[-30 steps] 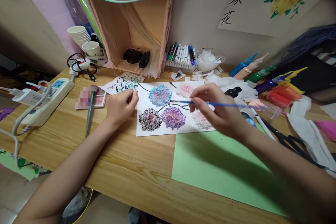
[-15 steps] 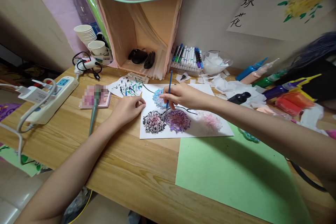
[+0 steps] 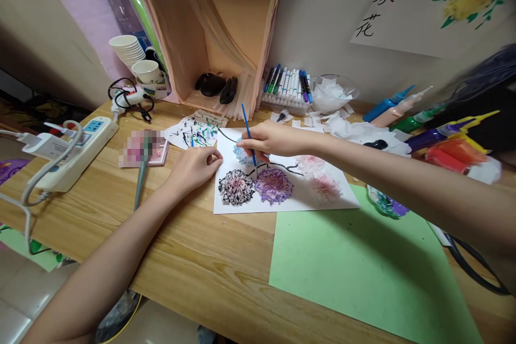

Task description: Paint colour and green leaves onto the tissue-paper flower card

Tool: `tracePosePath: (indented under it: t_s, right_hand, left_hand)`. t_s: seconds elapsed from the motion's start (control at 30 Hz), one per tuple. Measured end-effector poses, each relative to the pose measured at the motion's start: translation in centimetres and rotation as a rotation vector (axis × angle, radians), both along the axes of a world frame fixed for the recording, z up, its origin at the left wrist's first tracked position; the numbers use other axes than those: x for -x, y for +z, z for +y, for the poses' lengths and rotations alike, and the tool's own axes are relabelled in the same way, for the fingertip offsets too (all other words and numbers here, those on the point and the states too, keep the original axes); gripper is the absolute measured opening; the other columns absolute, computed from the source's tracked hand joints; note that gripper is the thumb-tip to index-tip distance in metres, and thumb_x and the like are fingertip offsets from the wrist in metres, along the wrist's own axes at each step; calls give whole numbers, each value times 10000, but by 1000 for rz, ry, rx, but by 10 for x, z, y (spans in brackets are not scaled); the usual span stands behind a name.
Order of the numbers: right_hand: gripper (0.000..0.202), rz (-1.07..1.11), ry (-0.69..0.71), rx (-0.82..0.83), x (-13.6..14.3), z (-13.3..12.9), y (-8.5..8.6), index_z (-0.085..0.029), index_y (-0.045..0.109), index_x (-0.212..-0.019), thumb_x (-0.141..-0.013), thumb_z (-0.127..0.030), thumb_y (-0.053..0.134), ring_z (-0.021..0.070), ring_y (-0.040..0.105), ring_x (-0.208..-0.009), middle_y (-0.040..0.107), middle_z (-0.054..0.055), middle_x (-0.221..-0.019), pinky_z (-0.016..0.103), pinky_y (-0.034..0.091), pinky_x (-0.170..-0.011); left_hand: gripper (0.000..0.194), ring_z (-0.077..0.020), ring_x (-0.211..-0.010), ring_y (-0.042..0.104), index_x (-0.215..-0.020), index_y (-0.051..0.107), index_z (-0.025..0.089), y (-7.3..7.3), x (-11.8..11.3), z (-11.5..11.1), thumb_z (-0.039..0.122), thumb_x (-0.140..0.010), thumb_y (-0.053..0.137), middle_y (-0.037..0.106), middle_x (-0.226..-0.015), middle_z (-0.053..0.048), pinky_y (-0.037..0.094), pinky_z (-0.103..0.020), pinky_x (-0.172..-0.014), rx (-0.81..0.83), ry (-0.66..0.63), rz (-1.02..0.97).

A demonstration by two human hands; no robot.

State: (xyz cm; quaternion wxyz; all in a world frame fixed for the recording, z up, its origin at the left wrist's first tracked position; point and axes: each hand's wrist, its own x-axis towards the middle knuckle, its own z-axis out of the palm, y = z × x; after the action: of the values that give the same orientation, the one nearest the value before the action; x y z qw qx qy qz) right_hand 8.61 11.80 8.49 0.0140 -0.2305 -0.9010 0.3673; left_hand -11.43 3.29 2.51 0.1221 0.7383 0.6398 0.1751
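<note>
My right hand (image 3: pixel 264 141) pinches a slim blue paintbrush (image 3: pixel 246 121). The brush tip meets the white paper (image 3: pixel 226 207) at the upper left of a purple-edged crinkled flower (image 3: pixel 274 185). Beside that flower sits a black-edged one (image 3: pixel 236 187). A blue flower (image 3: pixel 242 155) lies partly under my right hand, and pink flowers (image 3: pixel 325 188) are on the right. Dark painted stems (image 3: pixel 282 165) run between them. My left hand (image 3: pixel 197 169) rests at the paper's left edge with curled fingers; a small blue bit shows behind it, and whether it holds anything is hidden.
Paint-smeared tissue (image 3: pixel 193 130) lies behind my left hand. A power strip (image 3: pixel 76 156) and cups (image 3: pixel 147 72) stand left. Markers (image 3: pixel 288 83), a bowl of paper scraps (image 3: pixel 332 94) and paint bottles (image 3: pixel 389 105) line the back. Green paper (image 3: pixel 342 258) covers the front right, near a paint-stained dish (image 3: pixel 387 203).
My right hand has shifted slightly left, and the brush handle now leans left rather than standing nearly upright. My left hand stays at the paper's edge. The view has moved slightly.
</note>
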Motion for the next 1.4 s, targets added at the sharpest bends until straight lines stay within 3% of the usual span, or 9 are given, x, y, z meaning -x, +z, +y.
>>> tracePosePath:
  t_s: [0.3,0.7,0.93,1.03,1.17,1.4]
  right_hand:
    - [300,24,-43,5,2,-6,-1,-150,557,-700,-920,-308,428,81,520,-483,554,-40,-463,227,368,-608]
    - [360,36,-74,117,1,-4,-8,-166,515,-658,-906,-412,428,78,492,-436,514,-57,-417,232,370,-582]
    - [344,29,-91,141,-1,0,-5,-170,498,-643,-919,-357,413,75,509,-441,553,-41,-442,227,377,-567]
    - [371,97,-129,91,-8,1,2,-167,516,-663,-922,-401,389,74,505,-446,551,-43,-438,228,367,-571]
    - [365,142,-204,-103,-23,0,10,-169,538,-668,-923,-387,394,65,474,-435,521,-63,-415,224,348,-579]
    - [306,77,-152,-233,-38,0,-6,-167,548,-720,-922,-349,407,69,472,-462,534,-59,-456,208,330,-571]
  left_hand:
    - [213,-143,-582,547,-803,683,191,4,-1,-1,320,-796,513,621,-626,-4,305,-246,-529,73,16,22]
    - [223,-142,-584,532,-817,680,190,5,-2,-1,333,-797,510,619,-636,-7,291,-246,-541,109,36,16]
    - [234,-146,-592,536,-813,679,190,5,-2,-1,342,-799,503,611,-624,-3,296,-246,-544,110,31,14]
    - [228,-147,-600,540,-805,677,191,6,-2,-1,341,-796,505,621,-643,-5,299,-247,-546,114,40,12]
    - [207,-143,-594,535,-801,670,200,6,-2,-1,332,-792,511,619,-639,2,297,-247,-545,125,48,8]
    - [205,-141,-592,530,-802,660,216,5,-2,-1,350,-792,506,609,-625,17,297,-245,-541,145,71,7]
